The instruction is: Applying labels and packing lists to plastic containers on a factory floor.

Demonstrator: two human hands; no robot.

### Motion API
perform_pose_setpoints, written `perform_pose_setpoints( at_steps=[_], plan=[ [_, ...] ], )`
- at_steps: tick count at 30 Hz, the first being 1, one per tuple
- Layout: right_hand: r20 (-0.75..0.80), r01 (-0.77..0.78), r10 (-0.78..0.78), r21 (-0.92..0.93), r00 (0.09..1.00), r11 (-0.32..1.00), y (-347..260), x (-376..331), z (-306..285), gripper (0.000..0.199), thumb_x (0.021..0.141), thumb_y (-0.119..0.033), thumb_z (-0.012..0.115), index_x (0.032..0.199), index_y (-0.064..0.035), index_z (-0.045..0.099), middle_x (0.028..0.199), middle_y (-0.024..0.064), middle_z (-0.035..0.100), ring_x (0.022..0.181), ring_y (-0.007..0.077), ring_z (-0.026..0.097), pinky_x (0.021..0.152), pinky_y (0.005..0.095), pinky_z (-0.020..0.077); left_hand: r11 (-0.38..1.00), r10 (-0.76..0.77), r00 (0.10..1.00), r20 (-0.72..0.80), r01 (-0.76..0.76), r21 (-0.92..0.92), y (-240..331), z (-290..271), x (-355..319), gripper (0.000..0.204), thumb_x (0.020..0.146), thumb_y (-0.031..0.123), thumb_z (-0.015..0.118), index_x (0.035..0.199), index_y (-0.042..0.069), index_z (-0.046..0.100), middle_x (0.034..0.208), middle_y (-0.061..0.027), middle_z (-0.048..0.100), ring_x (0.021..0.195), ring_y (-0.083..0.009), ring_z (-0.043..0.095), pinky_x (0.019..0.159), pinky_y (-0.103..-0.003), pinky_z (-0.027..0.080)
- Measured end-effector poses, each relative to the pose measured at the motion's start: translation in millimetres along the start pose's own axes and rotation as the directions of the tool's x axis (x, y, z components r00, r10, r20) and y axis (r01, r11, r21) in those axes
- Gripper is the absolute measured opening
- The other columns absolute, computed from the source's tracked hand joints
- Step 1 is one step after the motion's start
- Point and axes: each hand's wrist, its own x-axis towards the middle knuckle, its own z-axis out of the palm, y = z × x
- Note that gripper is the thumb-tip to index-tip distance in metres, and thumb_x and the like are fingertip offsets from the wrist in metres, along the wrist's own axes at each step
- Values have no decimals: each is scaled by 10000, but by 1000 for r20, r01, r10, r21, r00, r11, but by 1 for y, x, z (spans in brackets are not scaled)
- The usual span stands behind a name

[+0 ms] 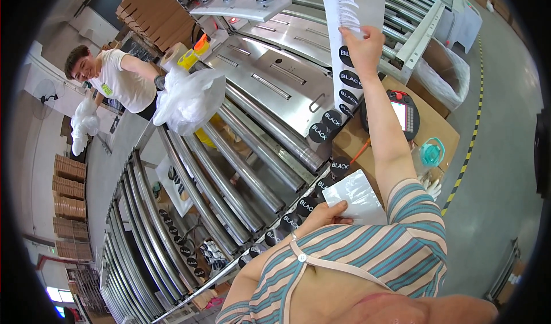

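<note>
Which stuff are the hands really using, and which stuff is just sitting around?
In use:
- long strip of round black stickers, pinched by the raised right hand
- clear plastic bag, held by the left hand

Just lying about:
- black handheld controller on the cardboard box
- teal cup
- metal rollers

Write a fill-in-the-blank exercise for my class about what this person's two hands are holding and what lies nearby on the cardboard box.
1. The right hand holds up a long white strip bearing round ____ stickers.
2. The left hand holds a clear plastic ____ near the chest.
3. On the cardboard box lies a handheld controller with a ____ top edge.
4. Across the roller conveyor, another person handles white plastic ____.

Missing words: black; bag; red; bags
</note>
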Motion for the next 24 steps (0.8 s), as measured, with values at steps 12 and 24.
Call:
perform_pose_setpoints(
  at_steps=[12, 24],
  plan=[
    [804, 67, -396, 411, 444, 909, -136, -184, 33, 705, 639, -259, 752, 1198, -11, 402, 1118, 175, 473, 1046, 279, 463, 900, 353, 378, 994, 94, 993, 71, -98, 54, -34, -46, -47, 324, 840, 202, 588, 1075, -19, 557, 983, -81, 609, 857, -149, 575, 762, -277, 471],
    [985, -935, 166, -13, 49, 354, -261, -410, 252, 1235, 564, -493, 762, 1340, -17, -73, 1265, 220, 370, 1046, 344, 500, 825, 475, 437, 984, 176, 972, -158, -176, 10, -38, -143, -157, 283, 841, 214, 568, 1011, -12, 576, 933, -56, 611, 807, -119, 557, 704, -294, 457]
  ],
)
